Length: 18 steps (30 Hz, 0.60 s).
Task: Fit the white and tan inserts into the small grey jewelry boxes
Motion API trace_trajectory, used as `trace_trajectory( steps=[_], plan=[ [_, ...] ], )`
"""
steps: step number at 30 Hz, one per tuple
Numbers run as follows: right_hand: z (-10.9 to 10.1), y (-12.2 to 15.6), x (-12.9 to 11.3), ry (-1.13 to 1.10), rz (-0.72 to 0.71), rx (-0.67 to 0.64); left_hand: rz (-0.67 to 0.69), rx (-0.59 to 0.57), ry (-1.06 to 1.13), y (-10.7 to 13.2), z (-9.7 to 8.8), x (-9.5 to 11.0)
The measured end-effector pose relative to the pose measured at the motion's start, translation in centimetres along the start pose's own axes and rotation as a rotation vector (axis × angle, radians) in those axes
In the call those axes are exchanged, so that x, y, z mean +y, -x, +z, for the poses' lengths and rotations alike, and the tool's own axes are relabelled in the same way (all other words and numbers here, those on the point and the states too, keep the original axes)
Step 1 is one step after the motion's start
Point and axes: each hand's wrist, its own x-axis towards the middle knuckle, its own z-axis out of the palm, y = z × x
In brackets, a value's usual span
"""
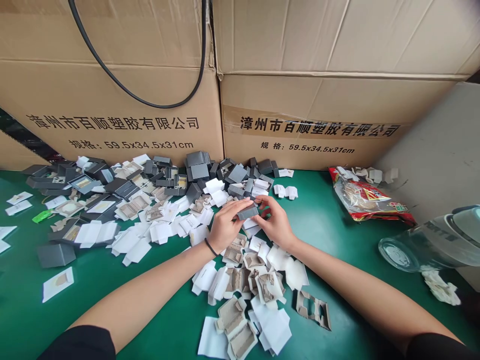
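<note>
Over green table (pixel 348 285), both hands (pixel 226 225) (pixel 277 225) clamped on grey box (pixel 248 212), its inside hidden

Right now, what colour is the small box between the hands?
The small box is dark grey, best seen in the head view.

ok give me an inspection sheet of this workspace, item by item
surface: green table, strewn at left and centre
job's things: dark grey box, held; grey boxes heaped beyond; white papers and cardboard pieces scattered
clutter: red packet, clear bottle, crumpled tissue, green scrap
hands: left hand and right hand both on the dark grey box
cables: black cable, looped before the left carton
surroundings: right carton alongside it, grey wall at right
</note>
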Motion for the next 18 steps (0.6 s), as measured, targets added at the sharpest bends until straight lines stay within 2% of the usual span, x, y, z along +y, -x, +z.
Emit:
trace_trajectory(
  steps=[3,7,10,13,18],
  plan=[
    [0.0,0.1,0.2,0.023,0.041,0.158,0.139,-0.017,-0.011,-0.1,0.0,0.0],
    [0.0,-0.1,0.6,-0.189,0.167,0.145,0.261,-0.080,-0.035,-0.2,0.1,-0.1],
    [-0.1,-0.3,0.7,-0.375,0.236,0.090,0.318,-0.092,-0.059,-0.1,0.0,-0.2],
    [-0.2,-0.2,0.4,-0.496,0.318,-0.041,0.381,-0.113,-0.063,-0.1,-0.2,-0.1],
    [-0.1,-0.1,-0.5,-0.839,0.588,-0.221,0.479,-0.105,-0.022,-0.4,-0.3,0.5]
  ],
)
